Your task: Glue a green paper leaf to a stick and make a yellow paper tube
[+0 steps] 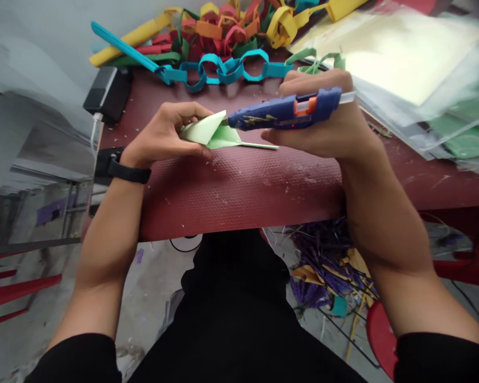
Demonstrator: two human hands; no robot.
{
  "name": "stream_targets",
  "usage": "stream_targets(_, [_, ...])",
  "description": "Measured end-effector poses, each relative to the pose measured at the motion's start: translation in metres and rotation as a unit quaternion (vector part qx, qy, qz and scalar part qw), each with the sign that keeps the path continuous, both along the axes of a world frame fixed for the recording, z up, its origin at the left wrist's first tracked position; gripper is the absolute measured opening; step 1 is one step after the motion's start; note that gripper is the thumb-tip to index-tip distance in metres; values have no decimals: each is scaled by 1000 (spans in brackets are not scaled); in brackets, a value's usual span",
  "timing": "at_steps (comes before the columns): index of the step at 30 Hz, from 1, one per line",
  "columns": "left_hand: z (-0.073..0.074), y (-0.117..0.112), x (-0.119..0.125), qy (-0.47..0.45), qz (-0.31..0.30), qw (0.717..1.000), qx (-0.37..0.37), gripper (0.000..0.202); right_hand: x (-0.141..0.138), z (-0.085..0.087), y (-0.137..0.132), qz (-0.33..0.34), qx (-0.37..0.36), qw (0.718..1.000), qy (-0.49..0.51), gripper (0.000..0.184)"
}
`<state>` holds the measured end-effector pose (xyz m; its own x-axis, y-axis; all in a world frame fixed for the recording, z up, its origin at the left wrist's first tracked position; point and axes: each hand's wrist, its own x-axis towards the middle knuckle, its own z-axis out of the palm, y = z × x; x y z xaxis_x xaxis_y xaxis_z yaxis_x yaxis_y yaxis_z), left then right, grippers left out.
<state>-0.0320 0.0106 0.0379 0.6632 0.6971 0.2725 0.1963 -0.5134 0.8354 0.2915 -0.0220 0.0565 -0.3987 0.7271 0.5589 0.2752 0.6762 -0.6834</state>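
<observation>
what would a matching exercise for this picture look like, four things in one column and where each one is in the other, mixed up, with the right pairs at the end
Things
1. glue gun
2. light green paper
3. blue paper chain
4. black wristband

Places
a. on the far part of the table
b. held in the left hand
c. around the left wrist
d. held in the right hand

Right pairs: 1-d, 2-b, 3-a, 4-c
</observation>
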Motion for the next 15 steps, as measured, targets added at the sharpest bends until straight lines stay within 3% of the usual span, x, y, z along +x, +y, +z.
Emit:
stream_targets(3, [5,-4,2,-39,-37,999,-3,58,-4,-2,-2,27,123,992,-26,37])
stream_targets(6, [12,-11,4,-63,-70,995,27,42,-8,-2,-5,32,144,989,-14,32])
stream_targets(15, [21,-26,11,-40,-118,992,12,55,-8,-3,-16,2,207,978,4,37])
